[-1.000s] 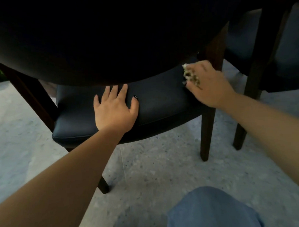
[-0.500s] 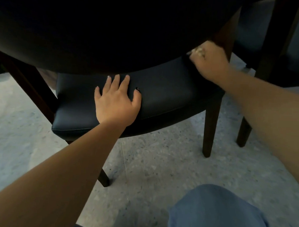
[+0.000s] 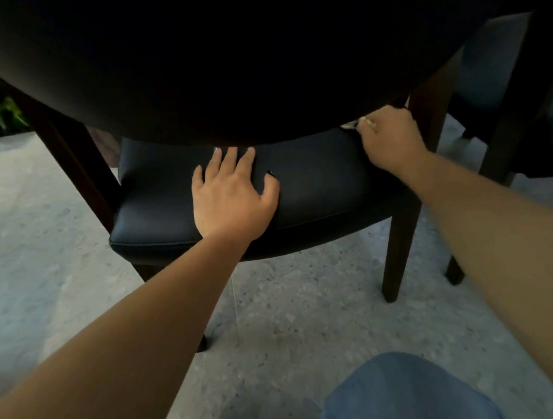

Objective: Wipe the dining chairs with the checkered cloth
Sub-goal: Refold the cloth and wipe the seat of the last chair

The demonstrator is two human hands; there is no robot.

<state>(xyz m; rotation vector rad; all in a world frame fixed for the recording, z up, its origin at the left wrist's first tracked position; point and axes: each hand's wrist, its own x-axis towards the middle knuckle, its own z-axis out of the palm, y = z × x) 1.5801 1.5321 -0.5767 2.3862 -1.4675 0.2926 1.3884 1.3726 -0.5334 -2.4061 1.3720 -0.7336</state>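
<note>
A dining chair with a dark leather seat (image 3: 320, 182) and dark wooden legs stands in front of me, its curved backrest (image 3: 231, 64) filling the top of the view. My left hand (image 3: 231, 198) lies flat on the seat with fingers spread. My right hand (image 3: 389, 138) is at the seat's far right corner, where seat meets backrest, closed around the checkered cloth (image 3: 350, 125). Only a small pale corner of the cloth shows past my fingers; the rest is hidden in my fist.
A second dark chair (image 3: 502, 92) stands close behind on the right, its legs near my right arm. The floor is pale speckled stone (image 3: 295, 321). My knee in blue fabric (image 3: 412, 399) is at the bottom right. A green plant (image 3: 2, 112) shows at the far left.
My right hand with the cloth has slid back along the seat's right side into the corner under the backrest. Less of the cloth shows now. My left hand has stayed flat on the seat.
</note>
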